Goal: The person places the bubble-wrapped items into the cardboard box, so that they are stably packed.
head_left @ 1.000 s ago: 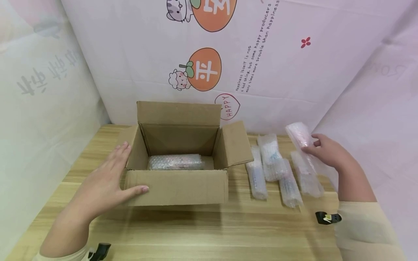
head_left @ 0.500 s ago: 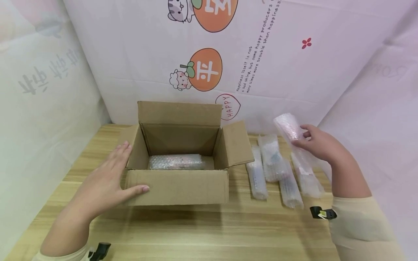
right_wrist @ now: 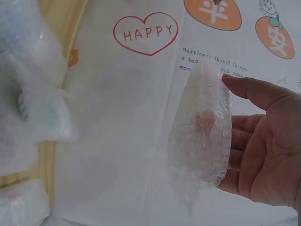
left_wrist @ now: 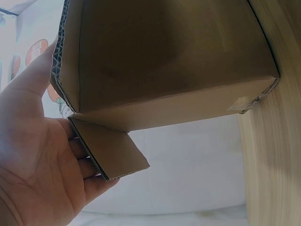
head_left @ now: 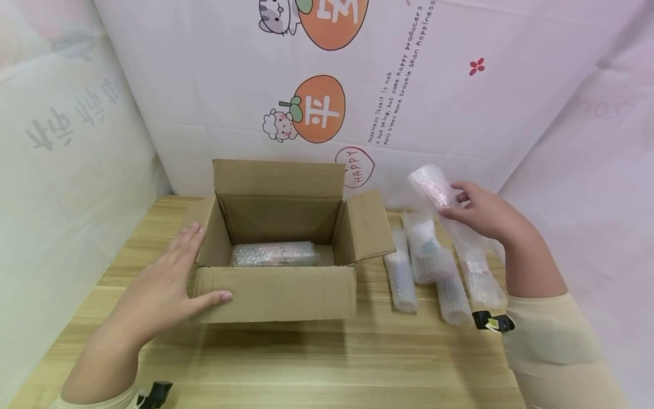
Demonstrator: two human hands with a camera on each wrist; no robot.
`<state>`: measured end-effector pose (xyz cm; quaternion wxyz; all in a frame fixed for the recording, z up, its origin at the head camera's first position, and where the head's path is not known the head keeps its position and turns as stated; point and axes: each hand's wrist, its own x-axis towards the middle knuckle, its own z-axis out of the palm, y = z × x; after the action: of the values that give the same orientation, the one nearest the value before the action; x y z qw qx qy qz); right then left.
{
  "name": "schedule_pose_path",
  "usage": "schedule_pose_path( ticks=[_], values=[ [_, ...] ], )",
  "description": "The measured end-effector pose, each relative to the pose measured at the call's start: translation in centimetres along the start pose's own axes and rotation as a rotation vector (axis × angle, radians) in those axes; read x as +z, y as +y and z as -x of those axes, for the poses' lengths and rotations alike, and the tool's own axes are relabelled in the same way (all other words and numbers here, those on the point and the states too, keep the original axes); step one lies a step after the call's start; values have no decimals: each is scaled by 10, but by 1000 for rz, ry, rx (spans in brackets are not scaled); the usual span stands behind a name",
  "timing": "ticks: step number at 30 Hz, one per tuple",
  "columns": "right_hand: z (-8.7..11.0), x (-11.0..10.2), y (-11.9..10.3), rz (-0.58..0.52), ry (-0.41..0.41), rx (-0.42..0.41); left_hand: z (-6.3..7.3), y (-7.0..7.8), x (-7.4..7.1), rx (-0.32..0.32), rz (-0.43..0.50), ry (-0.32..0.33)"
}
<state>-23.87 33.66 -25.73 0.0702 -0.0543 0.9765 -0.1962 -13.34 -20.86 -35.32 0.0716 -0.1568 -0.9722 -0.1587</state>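
My left hand [head_left: 163, 284] rests on the left front corner of an open cardboard box [head_left: 276, 295]. Its thumb lies over the front flap and its fingers stretch along the left flap [left_wrist: 110, 148], straight in the left wrist view. Inside the box lies a bubble-wrapped bundle [head_left: 273, 254]. My right hand [head_left: 482, 210] pinches another bubble-wrapped bundle [head_left: 431, 184] between thumb and fingers, held up above the table at the right. Something pinkish shows through its wrap in the right wrist view, where the bundle [right_wrist: 202, 132] hangs before the backdrop.
Several bubble-wrapped bundles [head_left: 401, 275] lie on the wooden table [head_left: 306, 363] right of the box, some overlapping. The box's right flap [head_left: 370, 224] sticks out toward them. A printed white backdrop [head_left: 434, 113] stands close behind, with white sheets at both sides.
My right hand has moved left and upward with the bubble-wrapped bundle, away from the bundles on the table. My left hand and the box stay as they were.
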Motion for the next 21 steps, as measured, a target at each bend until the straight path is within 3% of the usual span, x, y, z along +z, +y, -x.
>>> schedule_pose_path(
  ticks=[21],
  values=[
    [-9, -14, -70, 23, 26, -137, 1, -1, 0, 13, 0, 18]
  ],
)
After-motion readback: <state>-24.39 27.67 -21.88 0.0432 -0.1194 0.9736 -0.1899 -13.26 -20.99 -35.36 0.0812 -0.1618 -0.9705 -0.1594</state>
